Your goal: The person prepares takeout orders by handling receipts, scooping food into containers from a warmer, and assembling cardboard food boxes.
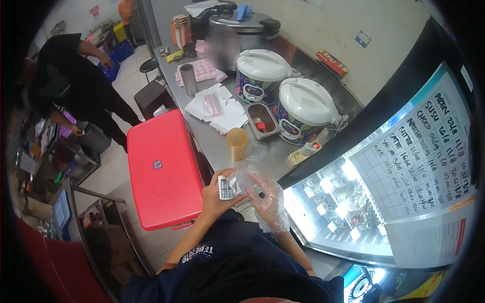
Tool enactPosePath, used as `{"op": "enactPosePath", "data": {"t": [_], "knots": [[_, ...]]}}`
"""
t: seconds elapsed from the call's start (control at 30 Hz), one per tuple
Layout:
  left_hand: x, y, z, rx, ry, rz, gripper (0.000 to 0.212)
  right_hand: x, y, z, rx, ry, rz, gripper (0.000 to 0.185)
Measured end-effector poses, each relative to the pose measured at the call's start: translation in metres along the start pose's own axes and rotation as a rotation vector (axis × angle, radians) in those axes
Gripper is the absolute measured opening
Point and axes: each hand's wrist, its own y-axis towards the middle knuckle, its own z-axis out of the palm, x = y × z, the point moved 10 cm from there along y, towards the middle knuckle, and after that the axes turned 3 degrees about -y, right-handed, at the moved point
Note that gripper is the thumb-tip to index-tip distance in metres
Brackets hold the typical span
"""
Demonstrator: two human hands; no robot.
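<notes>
My bare left hand [216,200] holds a folded white paper label [225,188] that bears print. Facing it, my right hand [268,200] wears a clear plastic glove, its fingers curved and the thumb apart. Something see-through lies between the two hands; whether the right fingers grip it, I cannot tell. Just beyond stands a tan plastic cup [237,144], beside a clear plastic lid or tub [257,151] on the steel counter [212,151]. Behind them are a steel food pan [262,120] with a red item inside and loose white paper sheets [228,119].
Two rice cookers [263,66] with white lids line the counter's back. A power strip [304,153] sits near the lit glass-door fridge [337,200] at right. A red cooler box [165,170] flanks the counter at left. Farther left, a person [81,83] bends over a dark bin [94,138].
</notes>
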Motion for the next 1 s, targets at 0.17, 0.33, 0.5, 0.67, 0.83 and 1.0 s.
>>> {"op": "enactPosePath", "data": {"t": [0.17,0.33,0.5,0.67,0.83,1.0], "knots": [[-0.001,0.002,0.005,0.094,0.059,-0.034,0.071,-0.001,0.000,0.006,0.048,0.044,0.021,0.037],[0.005,-0.003,0.009,0.073,0.067,-0.050,0.069,-0.010,-0.006,0.012,0.031,0.174,0.047,0.041],[0.025,-0.016,0.024,0.054,-0.192,-0.154,0.048,-0.035,-0.014,0.016,0.011,0.251,0.173,0.041],[-0.001,-0.016,0.004,-0.190,0.087,0.202,0.015,-0.022,-0.014,0.010,-0.044,0.144,0.020,0.041],[-0.001,-0.012,-0.026,-0.297,0.176,0.320,0.016,0.019,0.003,0.008,0.060,0.292,-0.031,0.044],[-0.025,-0.005,-0.028,-0.306,0.202,0.442,0.014,0.005,-0.004,0.006,0.094,0.153,0.022,0.040]]}}
